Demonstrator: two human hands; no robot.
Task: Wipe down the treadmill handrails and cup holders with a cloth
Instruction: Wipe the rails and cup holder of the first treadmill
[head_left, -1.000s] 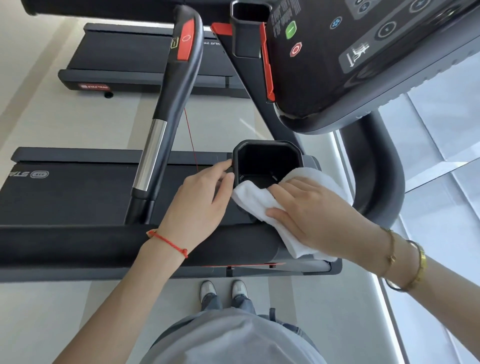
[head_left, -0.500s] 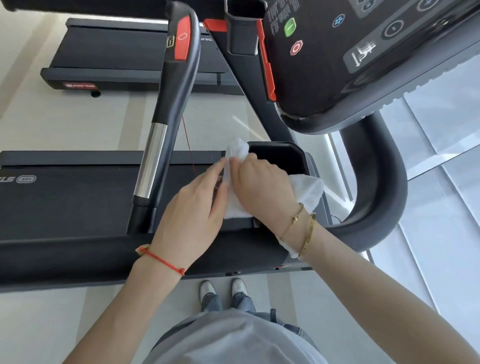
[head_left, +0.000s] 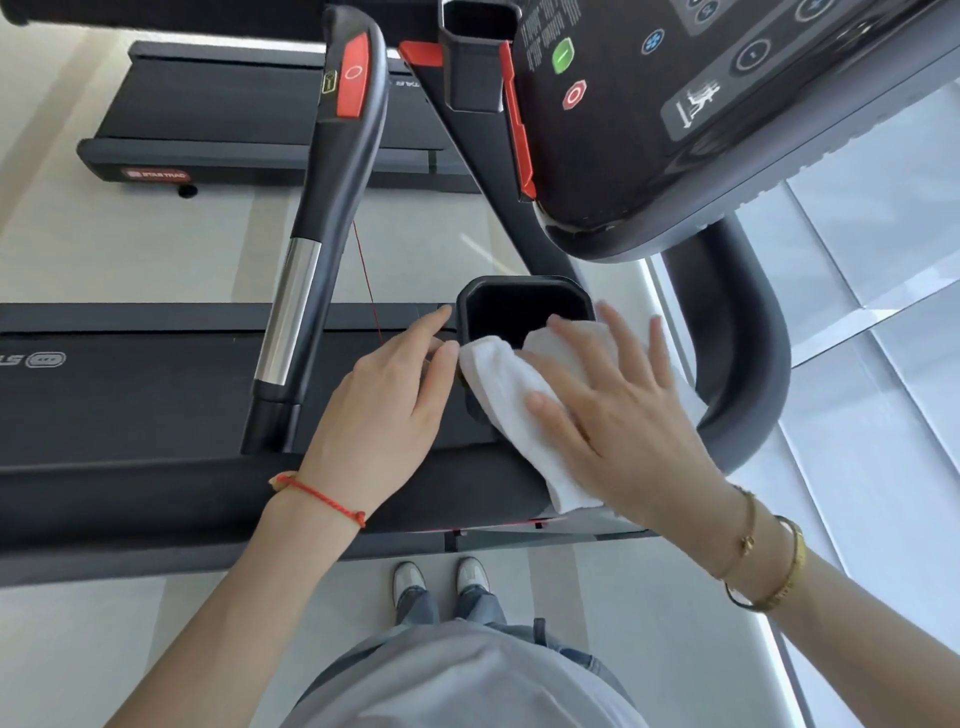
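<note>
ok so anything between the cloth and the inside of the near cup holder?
Nothing visible. The white cloth already drapes over the near rim of the cup holder, pressed flat by the right hand. The left hand rests beside the holder's left edge, outside the opening. The cavity looks empty, though its bottom is dark.

Gym: treadmills (head_left: 270, 109) in a row

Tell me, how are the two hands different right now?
The right hand lies flat with spread fingers on the white cloth, pressing it on the cup holder; the left hand touches no cloth and rests bare beside the cup holder's rim. The left wrist wears a red string bracelet; the right wrist wears gold bracelets. Both hands have straight fingers and stay by the same cup holder.
</note>
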